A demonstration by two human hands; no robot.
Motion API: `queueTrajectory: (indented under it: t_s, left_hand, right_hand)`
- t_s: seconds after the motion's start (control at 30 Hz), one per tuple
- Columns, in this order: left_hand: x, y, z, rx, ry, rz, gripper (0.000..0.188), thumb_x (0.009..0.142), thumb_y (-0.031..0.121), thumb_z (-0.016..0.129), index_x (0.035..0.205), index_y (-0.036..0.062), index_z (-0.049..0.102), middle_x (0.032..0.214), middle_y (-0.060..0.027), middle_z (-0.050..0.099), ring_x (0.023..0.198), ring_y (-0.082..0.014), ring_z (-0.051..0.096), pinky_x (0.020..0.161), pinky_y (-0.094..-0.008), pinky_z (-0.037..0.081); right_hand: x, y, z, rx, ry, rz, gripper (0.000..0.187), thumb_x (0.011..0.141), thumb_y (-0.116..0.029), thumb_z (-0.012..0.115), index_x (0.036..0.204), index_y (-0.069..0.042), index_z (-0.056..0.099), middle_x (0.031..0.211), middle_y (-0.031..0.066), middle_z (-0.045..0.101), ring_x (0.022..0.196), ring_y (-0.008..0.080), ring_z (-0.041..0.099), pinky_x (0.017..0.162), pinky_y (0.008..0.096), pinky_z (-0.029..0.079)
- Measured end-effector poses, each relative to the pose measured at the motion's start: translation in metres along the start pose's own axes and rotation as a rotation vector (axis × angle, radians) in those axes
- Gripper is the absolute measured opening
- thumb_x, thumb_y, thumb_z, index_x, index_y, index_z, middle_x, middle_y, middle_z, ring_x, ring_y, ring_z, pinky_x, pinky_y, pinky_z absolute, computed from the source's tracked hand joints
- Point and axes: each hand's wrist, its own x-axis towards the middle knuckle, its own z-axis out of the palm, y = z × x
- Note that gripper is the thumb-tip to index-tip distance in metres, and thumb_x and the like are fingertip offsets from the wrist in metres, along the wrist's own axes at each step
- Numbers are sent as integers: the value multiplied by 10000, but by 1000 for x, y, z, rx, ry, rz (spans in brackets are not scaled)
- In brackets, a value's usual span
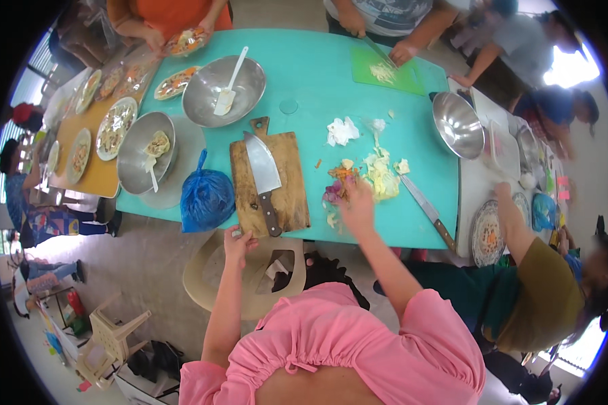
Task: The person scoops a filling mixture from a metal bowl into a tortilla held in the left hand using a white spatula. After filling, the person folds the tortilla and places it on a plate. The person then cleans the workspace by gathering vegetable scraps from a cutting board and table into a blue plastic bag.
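My left hand (238,246) is at the near left corner of a wooden cutting board (287,172), its fingers curled at the board's edge. A cleaver (263,165) with a dark handle lies on that board, its handle toward me. Over a small pile of purple and orange vegetable scraps (341,181) reaches my right hand (358,209); motion smears its fingers, so their grip is unclear. Pale yellow-green leafy pieces (380,174) lie just beyond it. A long knife (425,209) rests to the right, and crumpled white paper or plastic (342,131) sits farther back.
A tied blue plastic bag (207,199) stands left of the board. Metal bowls (246,94) (132,158) (458,125) stand left and right. Across the turquoise table (304,67), a person cuts on a green board (409,77). Another person's arm (517,212) reaches over a plate at right.
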Motion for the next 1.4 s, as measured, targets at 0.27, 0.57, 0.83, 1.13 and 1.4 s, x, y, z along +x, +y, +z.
queueTrajectory:
  t_s: [0.27, 0.57, 0.83, 1.13, 1.4]
  left_hand:
    - [7, -1, -5, 60, -16, 25, 460, 771, -16, 600, 1140, 42, 332, 844, -164, 569, 607, -208, 602, 515, -311, 532]
    - [10, 1, -11, 169, -43, 41, 469, 762, 17, 633, 1129, 42, 342, 832, -150, 575, 616, -202, 606, 505, -297, 521]
    - [5, -4, -9, 163, -23, 46, 463, 750, 32, 644, 1118, 44, 362, 807, -133, 572, 605, -193, 604, 495, -293, 511]
    - [9, -2, -12, 176, 8, 56, 500, 714, 15, 671, 1104, 44, 358, 706, -98, 539, 540, -174, 569, 442, -285, 477]
    - [9, -7, -11, 171, 14, 76, 510, 709, 52, 699, 1096, 49, 367, 695, -93, 547, 519, -162, 547, 419, -291, 456]
  right_hand:
    - [25, 99, 17, -162, 55, 351, 484, 720, -215, 648, 1152, -50, 503, 1078, 184, 523, 1008, 365, 447, 873, 449, 365]
    - [81, 102, 6, -99, 170, 248, 413, 708, -194, 652, 1092, -73, 555, 1068, 168, 535, 972, 354, 470, 819, 453, 402]
    - [95, 158, 5, -290, 39, 411, 543, 756, -477, 582, 1121, -75, 554, 1113, 175, 539, 1038, 369, 465, 865, 467, 390]
    - [50, 25, 8, -203, -276, 59, 807, 626, -569, 660, 1263, -124, 440, 1331, 193, 316, 1204, 415, 290, 956, 559, 244]
    - [37, 13, 5, -366, -303, -90, 818, 587, -580, 676, 1297, -277, 407, 1422, 145, 184, 1278, 449, 161, 952, 663, 137]
